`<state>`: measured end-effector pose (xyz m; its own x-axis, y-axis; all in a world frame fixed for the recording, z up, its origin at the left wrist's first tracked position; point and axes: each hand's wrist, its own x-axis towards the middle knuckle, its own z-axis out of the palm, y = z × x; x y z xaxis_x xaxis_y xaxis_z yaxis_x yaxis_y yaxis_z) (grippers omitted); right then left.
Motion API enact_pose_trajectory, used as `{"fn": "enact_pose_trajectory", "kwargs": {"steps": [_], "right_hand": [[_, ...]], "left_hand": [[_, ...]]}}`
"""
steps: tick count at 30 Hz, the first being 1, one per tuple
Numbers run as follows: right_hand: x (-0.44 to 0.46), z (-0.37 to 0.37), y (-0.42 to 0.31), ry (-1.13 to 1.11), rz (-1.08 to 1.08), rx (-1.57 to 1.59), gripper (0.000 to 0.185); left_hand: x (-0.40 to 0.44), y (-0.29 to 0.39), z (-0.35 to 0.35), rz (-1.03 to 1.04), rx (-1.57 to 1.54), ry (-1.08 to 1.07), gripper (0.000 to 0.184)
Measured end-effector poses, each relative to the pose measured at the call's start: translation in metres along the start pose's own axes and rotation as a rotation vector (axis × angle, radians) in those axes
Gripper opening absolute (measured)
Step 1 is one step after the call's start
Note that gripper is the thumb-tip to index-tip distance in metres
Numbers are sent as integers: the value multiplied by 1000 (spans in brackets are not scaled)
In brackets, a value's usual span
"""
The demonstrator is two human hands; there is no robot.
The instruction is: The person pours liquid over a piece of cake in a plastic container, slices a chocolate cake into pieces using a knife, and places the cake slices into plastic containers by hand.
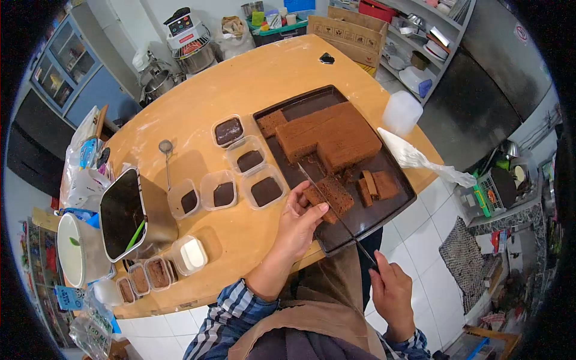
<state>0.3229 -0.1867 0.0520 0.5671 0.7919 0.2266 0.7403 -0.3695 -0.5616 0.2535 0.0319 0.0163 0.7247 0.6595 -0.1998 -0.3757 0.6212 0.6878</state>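
While diagonal, knife [339, 217] tip-first toward cake slab [339, 133]

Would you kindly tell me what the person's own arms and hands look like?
The left hand and right hand wear no gloves, and no rings show. The left sleeve is checked in blue, white and dark tones; the right sleeve, only partly visible, looks similar.

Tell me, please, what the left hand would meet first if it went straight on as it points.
The left hand would likely meet the cut cake piece first, which it seems to be touching.
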Motion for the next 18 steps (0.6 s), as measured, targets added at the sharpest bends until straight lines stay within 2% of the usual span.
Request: {"fn": "enact_pose_trajectory", "kwargs": {"steps": [5, 14, 18], "right_hand": [[3, -2, -1, 18, -27, -6, 39], [3, -3, -5, -23, 50, 18, 40], [9, -1, -6, -6, 11, 1, 40]], "left_hand": [[1, -2, 1, -6, 15, -6, 59], [3, -5, -4, -14, -42, -7, 55], [1, -5, 1, -11, -11, -9, 54]]}}
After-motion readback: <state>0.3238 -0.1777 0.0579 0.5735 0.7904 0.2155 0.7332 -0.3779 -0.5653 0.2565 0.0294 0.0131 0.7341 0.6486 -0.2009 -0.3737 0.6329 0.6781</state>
